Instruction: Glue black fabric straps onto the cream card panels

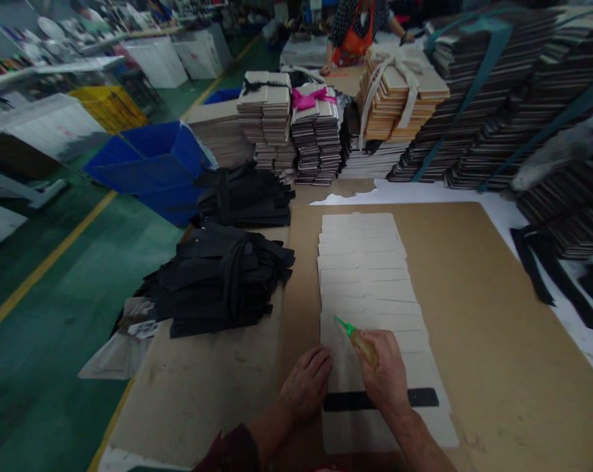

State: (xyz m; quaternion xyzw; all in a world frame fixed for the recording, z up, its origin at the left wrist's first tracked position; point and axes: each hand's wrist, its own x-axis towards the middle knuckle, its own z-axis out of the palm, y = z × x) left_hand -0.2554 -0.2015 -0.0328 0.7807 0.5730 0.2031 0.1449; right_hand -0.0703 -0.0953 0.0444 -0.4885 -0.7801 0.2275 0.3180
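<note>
My right hand is closed around a glue bottle with a green nozzle. The nozzle tip points up and left, over a row of overlapping pale panels laid out on brown board. Across the nearest panel lies a black strip, partly hidden under my right wrist. My left hand rests at the left edge of the panels, fingers bent and close together. Whether its fingertips pinch a panel edge cannot be made out.
Bundles of black strips are piled to the left. Behind stand tied stacks of panels and tall strapped stacks. A blue bin stands on the green floor. A person in an orange apron is across the table.
</note>
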